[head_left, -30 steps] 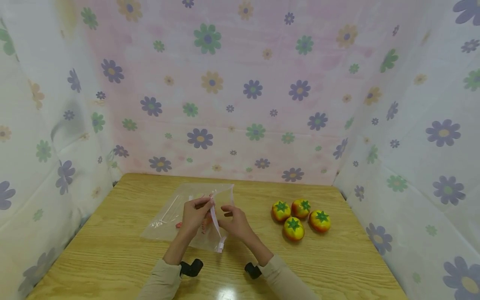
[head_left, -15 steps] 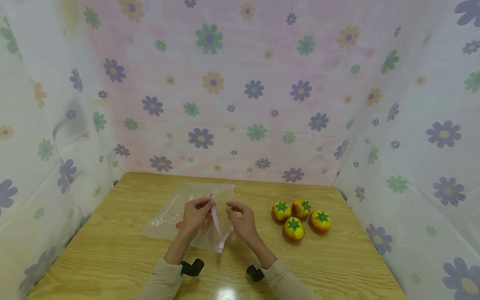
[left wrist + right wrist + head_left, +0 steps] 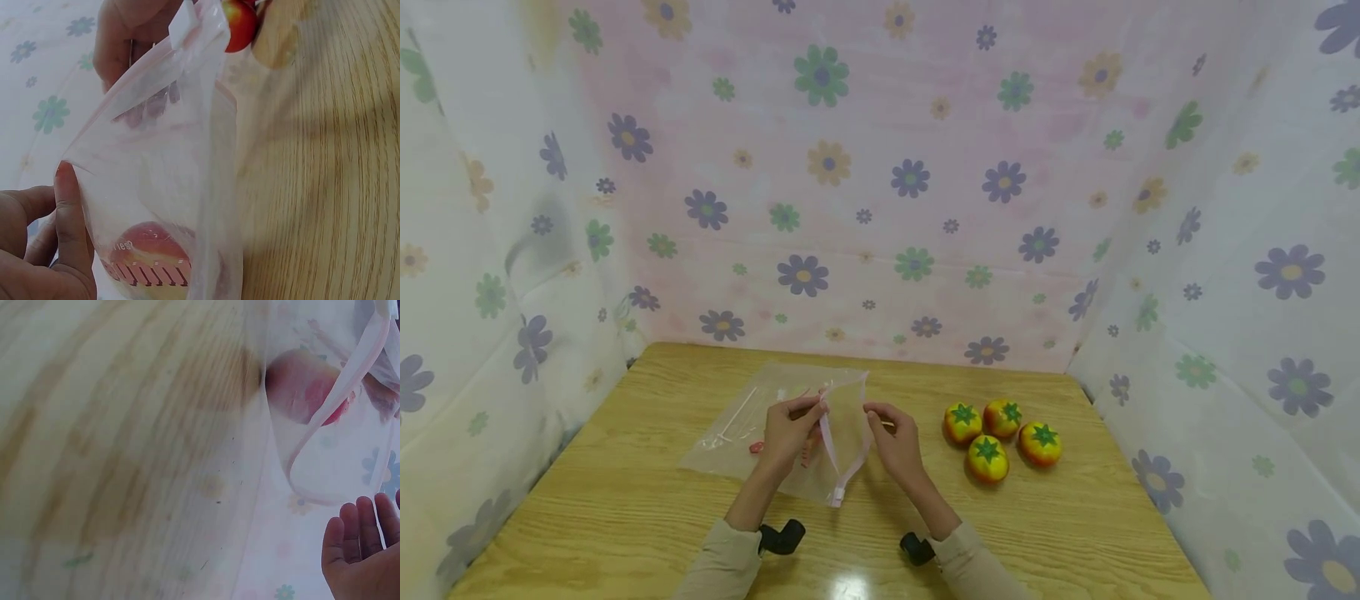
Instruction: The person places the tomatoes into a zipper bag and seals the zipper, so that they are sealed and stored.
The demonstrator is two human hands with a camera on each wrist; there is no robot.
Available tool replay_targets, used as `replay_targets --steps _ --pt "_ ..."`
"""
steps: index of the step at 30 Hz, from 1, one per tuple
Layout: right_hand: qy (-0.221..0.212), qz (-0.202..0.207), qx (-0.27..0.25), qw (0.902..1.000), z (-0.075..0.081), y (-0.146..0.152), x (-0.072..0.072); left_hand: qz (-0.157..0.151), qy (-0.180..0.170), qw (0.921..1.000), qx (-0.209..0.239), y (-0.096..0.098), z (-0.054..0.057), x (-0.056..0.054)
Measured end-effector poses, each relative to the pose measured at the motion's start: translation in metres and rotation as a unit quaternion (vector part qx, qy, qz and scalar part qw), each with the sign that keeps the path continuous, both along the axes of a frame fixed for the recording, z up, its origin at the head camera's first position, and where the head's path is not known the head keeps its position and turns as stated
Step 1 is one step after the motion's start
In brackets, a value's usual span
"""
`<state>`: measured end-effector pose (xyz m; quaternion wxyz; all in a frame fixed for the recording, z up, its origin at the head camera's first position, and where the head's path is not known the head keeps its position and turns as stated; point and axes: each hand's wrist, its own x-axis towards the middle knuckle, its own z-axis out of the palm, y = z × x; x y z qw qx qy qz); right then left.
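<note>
A clear zip bag (image 3: 741, 417) with a pink-edged mouth and a white slider (image 3: 182, 25) lies on the table at left of centre. My left hand (image 3: 790, 429) pinches the left side of its mouth between thumb and index finger. My right hand (image 3: 898, 442) holds the opposite rim by thumb and index fingertips, so the mouth stands apart. The right wrist view shows the other right fingers (image 3: 350, 540) fairly straight. A reddish round shape (image 3: 153, 240) and lettering show on the bag. Whether this shape is printed or inside, I cannot tell.
Several yellow-red tomato-like fruits (image 3: 987, 458) with green star-shaped tops stand grouped right of my right hand. The wooden table (image 3: 647, 508) is enclosed by flower-printed cloth (image 3: 865, 217) at the back and both sides.
My right hand has moved rightward from the middle of the bag's mouth, and the right rim now stands farther from the left one. The left hand stays in place; the fruits have not moved.
</note>
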<state>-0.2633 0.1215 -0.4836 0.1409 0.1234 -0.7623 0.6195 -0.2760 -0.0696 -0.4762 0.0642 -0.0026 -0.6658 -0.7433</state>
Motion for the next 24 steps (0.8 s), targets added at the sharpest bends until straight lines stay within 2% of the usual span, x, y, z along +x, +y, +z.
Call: replay_targets --steps 3,4,12,18,24 --pt "-0.009 -0.008 0.008 0.9999 0.013 0.003 0.009 0.004 -0.001 1.0 -0.006 0.0 -0.001 0.0" --pt "-0.009 -0.012 0.011 0.9998 0.012 0.004 0.009 0.007 -0.002 1.0 -0.006 0.0 -0.001 -0.001" --pt "-0.013 -0.057 0.026 0.998 -0.026 0.02 -0.015 0.01 0.002 0.9999 -0.004 -0.001 -0.003 -0.001" --pt "-0.007 -0.071 0.026 0.9971 -0.029 0.036 -0.02 0.004 0.005 1.0 0.004 -0.002 -0.003 0.0" --pt "0.001 -0.092 0.02 0.9955 -0.026 0.051 -0.023 0.002 0.001 1.0 0.007 -0.002 -0.003 0.0"
